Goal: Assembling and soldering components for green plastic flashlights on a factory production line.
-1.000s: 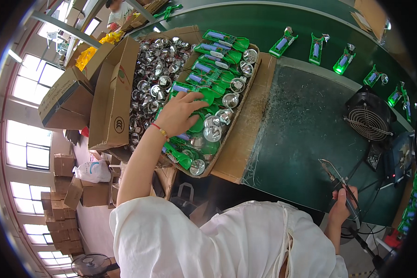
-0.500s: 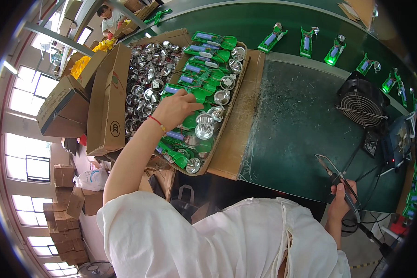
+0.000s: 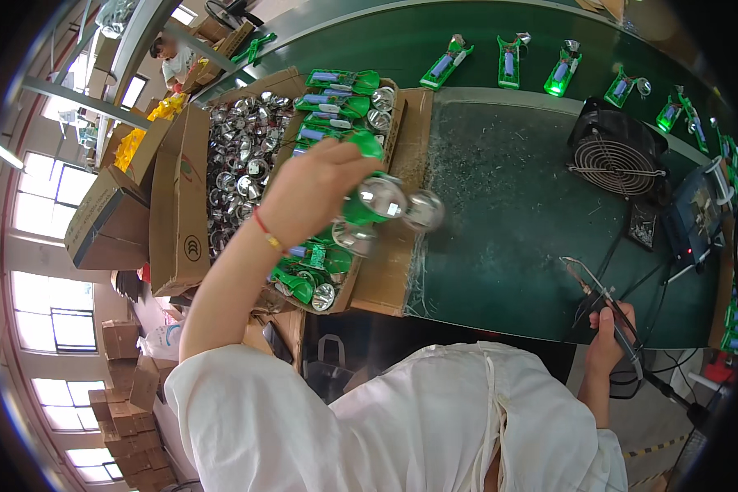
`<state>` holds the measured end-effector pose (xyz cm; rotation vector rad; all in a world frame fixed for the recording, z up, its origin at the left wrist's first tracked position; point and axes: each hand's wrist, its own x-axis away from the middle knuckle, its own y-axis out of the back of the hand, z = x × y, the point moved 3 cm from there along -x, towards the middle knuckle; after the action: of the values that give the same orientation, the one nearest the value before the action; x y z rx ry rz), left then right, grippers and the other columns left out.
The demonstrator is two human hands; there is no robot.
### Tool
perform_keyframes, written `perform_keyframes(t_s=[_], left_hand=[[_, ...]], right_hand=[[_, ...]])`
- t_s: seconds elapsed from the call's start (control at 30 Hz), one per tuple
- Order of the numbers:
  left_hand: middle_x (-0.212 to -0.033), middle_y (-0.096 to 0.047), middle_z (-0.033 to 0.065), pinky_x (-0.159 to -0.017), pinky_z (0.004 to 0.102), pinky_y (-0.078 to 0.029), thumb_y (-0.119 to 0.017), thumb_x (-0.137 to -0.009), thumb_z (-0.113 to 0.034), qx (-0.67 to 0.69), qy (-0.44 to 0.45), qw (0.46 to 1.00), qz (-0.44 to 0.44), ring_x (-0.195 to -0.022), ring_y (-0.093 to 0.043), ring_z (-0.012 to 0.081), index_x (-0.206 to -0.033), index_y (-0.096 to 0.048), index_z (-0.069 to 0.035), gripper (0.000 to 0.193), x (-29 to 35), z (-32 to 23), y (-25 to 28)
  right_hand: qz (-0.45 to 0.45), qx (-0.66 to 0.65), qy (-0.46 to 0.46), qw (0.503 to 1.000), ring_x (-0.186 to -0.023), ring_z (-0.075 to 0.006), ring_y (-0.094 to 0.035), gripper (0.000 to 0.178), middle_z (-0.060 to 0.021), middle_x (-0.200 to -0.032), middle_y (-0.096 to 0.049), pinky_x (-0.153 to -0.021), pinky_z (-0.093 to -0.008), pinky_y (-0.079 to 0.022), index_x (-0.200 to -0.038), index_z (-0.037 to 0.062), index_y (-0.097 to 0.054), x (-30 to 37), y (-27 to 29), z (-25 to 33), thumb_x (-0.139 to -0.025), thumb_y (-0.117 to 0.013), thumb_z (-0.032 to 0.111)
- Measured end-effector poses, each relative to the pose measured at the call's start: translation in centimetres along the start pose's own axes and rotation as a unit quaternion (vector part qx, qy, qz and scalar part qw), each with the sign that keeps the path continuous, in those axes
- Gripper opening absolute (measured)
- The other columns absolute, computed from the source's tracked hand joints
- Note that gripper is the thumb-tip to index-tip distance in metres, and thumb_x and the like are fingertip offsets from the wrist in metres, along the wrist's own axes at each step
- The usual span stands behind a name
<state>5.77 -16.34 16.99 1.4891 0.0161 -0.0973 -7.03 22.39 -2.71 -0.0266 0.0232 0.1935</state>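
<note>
My left hand [image 3: 313, 184] is closed around green flashlight housings [image 3: 359, 211], raised over the near part of a shallow cardboard tray [image 3: 348, 295]. Round silver reflector cups [image 3: 382, 198] hang from them, one blurred by motion; how many pieces I hold is hard to tell. More green housings with purple battery cells [image 3: 330, 94] lie in rows in the tray around my hand. At the right, my right hand [image 3: 605, 338] grips a soldering iron [image 3: 625, 334], its bent metal tip pointing up and left over the green bench mat.
A carton of loose silver reflector cups [image 3: 239, 152] stands left of the tray. Several green units line the belt [image 3: 344, 53] at the back. A black fan [image 3: 619, 156] and a blue soldering station [image 3: 697, 213] sit at right. A co-worker [image 3: 175, 61] is at far left.
My left hand has lifted green housings with their silver cups out of the tray, moving toward the mat. My right hand keeps the soldering iron. The whole view has shifted slightly.
</note>
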Motion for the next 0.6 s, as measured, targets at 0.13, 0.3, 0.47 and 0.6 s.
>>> perform_keyframes(t_s=[0.13, 0.3, 0.47, 0.6], left_hand=[[-0.082, -0.054, 0.0026, -0.065, 0.0304, -0.050, -0.060, -0.064, -0.004, -0.008, -0.021, 1.000, 0.009, -0.083, -0.056, 0.0216, -0.096, -0.060, -0.012, 0.033, -4.8, -7.7, -2.7], [-0.083, -0.055, 0.0029, -0.059, 0.0303, -0.051, -0.058, -0.069, -0.009, -0.001, -0.028, 0.998, 0.061, -0.084, -0.056, 0.0211, -0.089, -0.061, -0.011, 0.021, -9.0, -14.8, -9.8], [-0.100, -0.049, 0.0076, -0.057, 0.0290, -0.051, -0.058, -0.070, -0.008, 0.052, -0.027, 0.996, 0.066, -0.081, -0.056, 0.0208, -0.089, -0.061, -0.011, 0.019, -9.7, -17.2, -12.8], [-0.101, -0.048, 0.0071, -0.057, 0.0283, -0.051, -0.057, -0.071, -0.005, 0.134, -0.042, 0.989, -0.053, -0.080, -0.056, 0.0197, -0.097, -0.061, -0.013, 0.027, -8.1, -17.0, -12.4]], right_hand=[[-0.039, -0.015, 0.023, 0.999, -0.059, -0.0107, -0.056, 0.014, -0.0048, -0.082, -0.053, -0.053, -0.0197, -0.044, -0.087, 0.0003, -0.054, -0.7, 1.6, 0.1, -0.080, -0.061, 0.010], [-0.085, 0.008, 0.022, 0.996, -0.060, -0.0094, -0.054, 0.018, -0.0034, -0.076, -0.055, -0.052, -0.0201, -0.040, -0.088, 0.0014, -0.054, -0.7, 2.9, 0.7, -0.081, -0.061, 0.017], [-0.089, 0.011, 0.033, 0.995, -0.060, -0.0106, -0.057, 0.020, -0.0049, -0.077, -0.056, -0.054, -0.0197, -0.044, -0.090, -0.0003, -0.055, -0.2, 4.6, 0.8, -0.081, -0.062, 0.016], [-0.093, 0.013, 0.022, 0.995, -0.060, -0.0104, -0.057, 0.020, -0.0048, -0.077, -0.056, -0.054, -0.0196, -0.044, -0.090, 0.0000, -0.055, -0.5, 4.9, 0.3, -0.081, -0.063, 0.016]])
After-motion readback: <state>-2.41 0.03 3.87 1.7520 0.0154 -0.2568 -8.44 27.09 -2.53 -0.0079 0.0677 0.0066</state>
